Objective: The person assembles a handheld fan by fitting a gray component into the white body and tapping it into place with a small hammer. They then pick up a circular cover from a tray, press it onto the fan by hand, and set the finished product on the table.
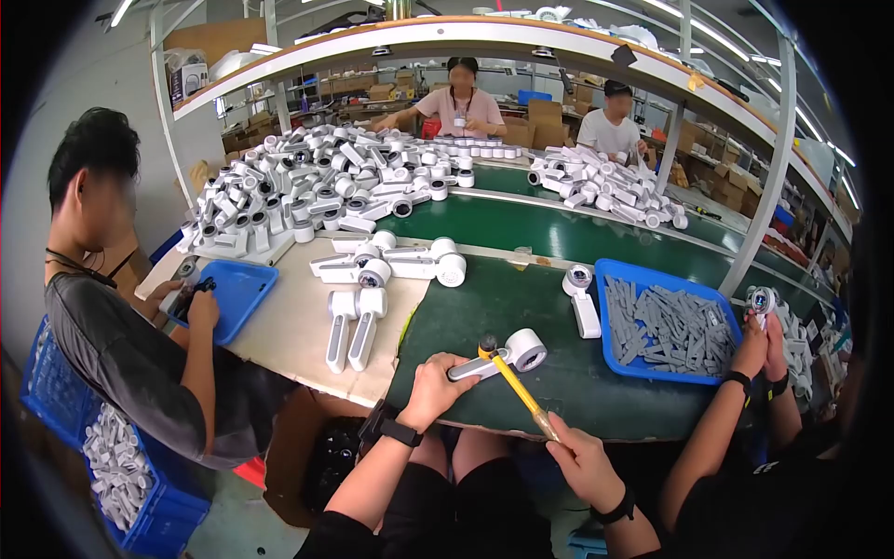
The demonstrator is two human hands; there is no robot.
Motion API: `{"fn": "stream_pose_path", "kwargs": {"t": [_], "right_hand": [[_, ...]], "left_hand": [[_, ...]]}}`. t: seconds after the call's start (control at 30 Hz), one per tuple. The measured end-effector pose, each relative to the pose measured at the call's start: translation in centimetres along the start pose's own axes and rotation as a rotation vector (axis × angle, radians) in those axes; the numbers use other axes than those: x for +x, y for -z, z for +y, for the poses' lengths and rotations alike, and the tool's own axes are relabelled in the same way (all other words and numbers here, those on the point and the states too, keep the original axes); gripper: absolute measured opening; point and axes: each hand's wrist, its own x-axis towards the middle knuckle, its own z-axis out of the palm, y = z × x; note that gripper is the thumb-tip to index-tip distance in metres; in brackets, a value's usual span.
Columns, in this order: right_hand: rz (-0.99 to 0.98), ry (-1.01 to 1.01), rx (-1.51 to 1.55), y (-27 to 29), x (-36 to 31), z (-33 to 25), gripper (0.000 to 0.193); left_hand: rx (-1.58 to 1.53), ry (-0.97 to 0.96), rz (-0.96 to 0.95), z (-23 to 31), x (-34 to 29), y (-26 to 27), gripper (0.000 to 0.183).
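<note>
My left hand [432, 388] is closed round the grey handle of a white handheld device [529, 348] with a round, ringed head, which looks like a small fan. It lies on the green mat, handle towards me. In my right hand [587, 464] is a hammer [521, 392] with a yellow handle and dark head; its head is over the device's handle, and whether it touches cannot be made out. Two similar devices [356, 326] lie left of my left hand, with several more [400, 259] beyond. Another single device [582, 303] rests to the right.
A blue tray [610, 349] of grey strips stands right, beside a co-worker's hands [765, 345] holding a device. At left, another person works over a blue tray [251, 296]. A large heap of devices [317, 177] lies behind; a shelf beam [447, 35] crosses above. Two people sit opposite.
</note>
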Motion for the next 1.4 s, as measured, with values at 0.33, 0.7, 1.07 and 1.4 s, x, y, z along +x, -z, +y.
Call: {"fn": "stream_pose_path", "kwargs": {"t": [0.33,0.7,1.07,1.4], "right_hand": [[0.015,0.039,-0.051,-0.7,-0.1,-1.0,0.047],[0.006,0.064,-0.044,-0.5,0.9,-1.3,0.048],[-0.04,0.103,-0.058,-1.4,0.6,-3.3,0.05],[-0.094,0.111,-0.088,-2.0,0.4,-1.3,0.049]], "left_hand": [[0.049,-0.042,0.001,0.0,-0.2,0.6,0.032],[0.127,-0.084,0.099,-0.3,-1.7,1.8,0.028],[0.105,-0.08,0.113,-0.4,-1.7,1.7,0.029],[0.145,-0.093,0.114,-0.6,-1.7,1.3,0.03]]}}
